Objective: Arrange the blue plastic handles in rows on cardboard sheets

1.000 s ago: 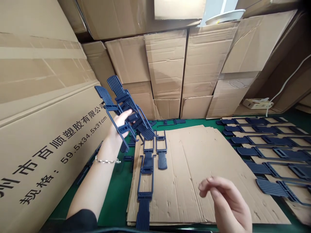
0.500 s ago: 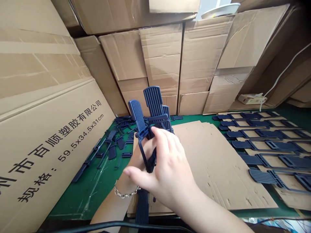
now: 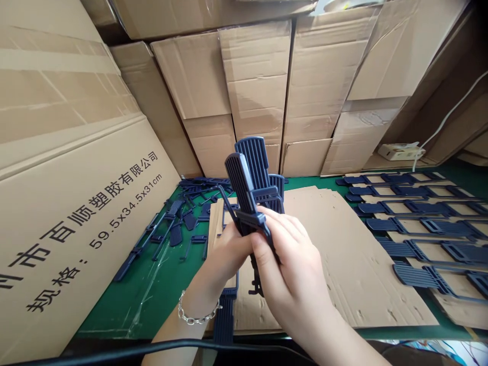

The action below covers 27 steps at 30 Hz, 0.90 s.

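Both hands are closed around a navy plastic slatted piece (image 3: 240,180) with a thin wire-like frame, held up over the cardboard. My left hand (image 3: 231,249), with a chain bracelet at its wrist, grips it low on the left side. My right hand (image 3: 292,254) wraps it from the right, thumb pressed on the hinge bar below the slats. Just behind stands a taller slatted panel (image 3: 253,157) with another frame; the fingers hide whether it is joined to the held piece. Below my left wrist another slatted panel (image 3: 223,320) lies at the cardboard's near edge.
Loose navy parts (image 3: 175,218) are heaped on the green table (image 3: 110,305) at the left. Cardboard sheets (image 3: 343,269) lie in the middle. Several slatted frames (image 3: 415,277) are laid in rows at the right. Cardboard boxes (image 3: 253,86) wall the back; a black cable (image 3: 171,344) crosses in front.
My right hand has gone from spread, thumb out, to closed on the slatted piece. The piece has moved right and turned, its slats now more upright. The view has tilted down slightly.
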Motion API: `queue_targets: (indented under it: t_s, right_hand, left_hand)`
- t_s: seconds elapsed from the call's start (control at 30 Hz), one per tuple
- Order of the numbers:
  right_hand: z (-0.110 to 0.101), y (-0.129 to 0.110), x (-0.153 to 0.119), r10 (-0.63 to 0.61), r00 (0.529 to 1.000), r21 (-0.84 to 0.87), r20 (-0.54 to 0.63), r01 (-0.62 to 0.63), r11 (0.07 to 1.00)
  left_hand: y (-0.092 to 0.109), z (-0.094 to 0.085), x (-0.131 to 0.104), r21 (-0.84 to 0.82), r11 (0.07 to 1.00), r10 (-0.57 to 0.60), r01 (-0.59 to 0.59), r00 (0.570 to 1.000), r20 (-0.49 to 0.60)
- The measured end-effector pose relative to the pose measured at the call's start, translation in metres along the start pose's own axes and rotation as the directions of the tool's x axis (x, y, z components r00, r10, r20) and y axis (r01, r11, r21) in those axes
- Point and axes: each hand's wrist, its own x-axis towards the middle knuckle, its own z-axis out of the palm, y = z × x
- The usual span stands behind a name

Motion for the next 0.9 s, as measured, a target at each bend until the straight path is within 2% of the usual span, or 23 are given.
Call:
queue_targets:
  t_s: [0.07,0.2,0.27,0.33,0.4,0.57,0.67,0.73,0.8,0.9]
  right_hand:
    - [-0.003,-0.002,0.000,0.038,0.999,0.062,0.028,-0.039,0.997]
    - [-0.010,-0.006,-0.001,0.089,0.995,0.124,0.038,-0.093,0.988]
    - [-0.013,-0.005,-0.001,0.141,0.990,0.180,0.026,-0.143,0.973]
    - [-0.016,-0.005,-0.001,0.220,0.975,0.303,0.036,-0.220,0.927]
    - [-0.018,-0.005,-0.002,0.300,0.951,0.448,0.071,-0.299,0.842]
    - [-0.017,-0.003,-0.009,0.457,0.886,0.635,0.081,-0.399,0.661]
    - [-0.017,0.010,-0.013,0.541,0.841,0.774,0.023,-0.358,0.522]
    - [-0.023,0.027,-0.015,0.627,0.776,0.850,-0.072,-0.281,0.446]
    - [-0.034,0.049,-0.018,0.687,0.712,0.876,-0.142,-0.232,0.422]
    - [-0.051,0.084,-0.027,0.657,0.735,0.866,-0.172,-0.205,0.456]
  left_hand:
    - [0.000,0.003,-0.004,-0.009,0.999,0.039,-0.039,0.998,0.048]
    - [-0.014,0.000,-0.009,-0.054,0.998,0.038,-0.040,0.999,-0.027]
    - [-0.023,-0.004,-0.008,-0.116,0.992,0.051,-0.050,0.999,0.008]
    - [-0.030,-0.006,-0.006,-0.179,0.983,0.051,-0.040,0.997,0.060]
    - [-0.031,-0.004,-0.004,-0.217,0.976,0.013,0.001,0.998,0.064]
    - [-0.027,0.006,-0.002,-0.194,0.981,-0.005,-0.024,0.989,-0.151]
    - [-0.021,-0.004,-0.004,-0.164,0.986,-0.012,-0.031,0.967,-0.255]
    - [-0.013,-0.021,-0.008,-0.123,0.989,0.030,-0.083,0.926,-0.377]
    - [0.001,-0.042,-0.016,-0.056,0.982,0.126,-0.179,0.851,-0.510]
    - [0.021,-0.073,-0.033,0.072,0.960,0.250,-0.271,0.710,-0.658]
